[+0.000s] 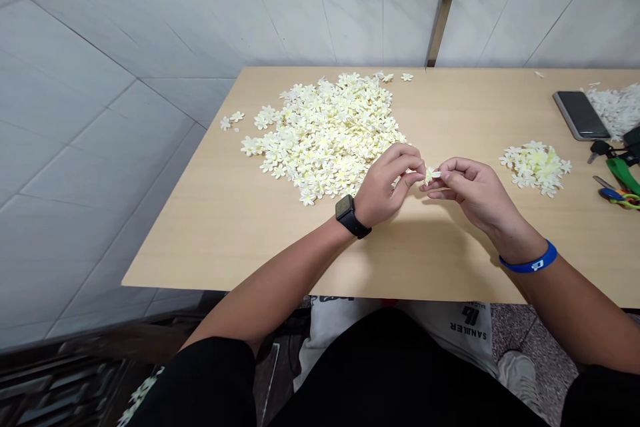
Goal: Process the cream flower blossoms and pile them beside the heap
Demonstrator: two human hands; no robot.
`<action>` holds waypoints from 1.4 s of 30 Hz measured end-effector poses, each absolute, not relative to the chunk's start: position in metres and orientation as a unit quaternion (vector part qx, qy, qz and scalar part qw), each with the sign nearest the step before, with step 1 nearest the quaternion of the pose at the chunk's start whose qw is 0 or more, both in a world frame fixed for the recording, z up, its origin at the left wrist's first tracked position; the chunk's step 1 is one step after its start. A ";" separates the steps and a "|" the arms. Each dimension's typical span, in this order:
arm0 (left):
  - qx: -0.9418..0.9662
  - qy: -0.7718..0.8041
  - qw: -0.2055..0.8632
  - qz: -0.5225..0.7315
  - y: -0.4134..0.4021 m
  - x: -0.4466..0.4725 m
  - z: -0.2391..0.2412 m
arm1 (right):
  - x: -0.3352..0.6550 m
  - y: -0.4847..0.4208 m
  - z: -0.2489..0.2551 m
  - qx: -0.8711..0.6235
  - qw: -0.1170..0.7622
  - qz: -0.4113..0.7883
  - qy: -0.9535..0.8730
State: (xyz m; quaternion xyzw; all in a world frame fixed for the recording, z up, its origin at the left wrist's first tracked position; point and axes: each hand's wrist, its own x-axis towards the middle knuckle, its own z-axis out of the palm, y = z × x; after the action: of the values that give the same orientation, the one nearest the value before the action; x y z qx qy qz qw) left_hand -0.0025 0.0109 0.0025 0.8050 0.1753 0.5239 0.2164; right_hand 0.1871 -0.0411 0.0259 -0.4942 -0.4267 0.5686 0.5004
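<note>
Both my hands meet over the middle of a light wooden table [220,227]. My left hand [387,183], with a black watch on the wrist, pinches a small white-and-yellow fabric flower [431,175]. My right hand [473,192], with a blue wristband, pinches the same flower from the other side. Just behind my left hand lies a large heap of the same flowers [325,130]. A smaller pile of flowers [536,165] lies to the right of my right hand.
A dark phone [580,115] lies at the table's far right beside a heap of white pieces [619,110]. Keys, a green strap [623,173] and scissors [617,195] sit at the right edge. A tiled wall stands behind and to the left.
</note>
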 end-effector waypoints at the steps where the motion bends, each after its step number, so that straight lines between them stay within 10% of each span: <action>1: 0.804 0.176 0.219 0.524 0.011 -0.003 0.003 | 0.187 -0.041 0.026 -0.495 0.500 0.569 -0.426; 14: 0.762 0.177 0.343 0.520 0.008 -0.001 0.002 | 0.186 -0.042 0.028 -0.485 0.500 0.594 -0.403; 42: 0.854 0.148 0.170 0.470 0.012 -0.005 0.003 | 0.190 -0.040 0.031 -0.460 0.480 0.622 -0.413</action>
State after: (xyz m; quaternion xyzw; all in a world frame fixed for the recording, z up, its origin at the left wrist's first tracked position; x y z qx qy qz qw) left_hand -0.0049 0.0119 0.0033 0.8536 0.1485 0.4696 0.1700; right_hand 0.1899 -0.0404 0.0305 -0.4603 -0.4132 0.6223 0.4798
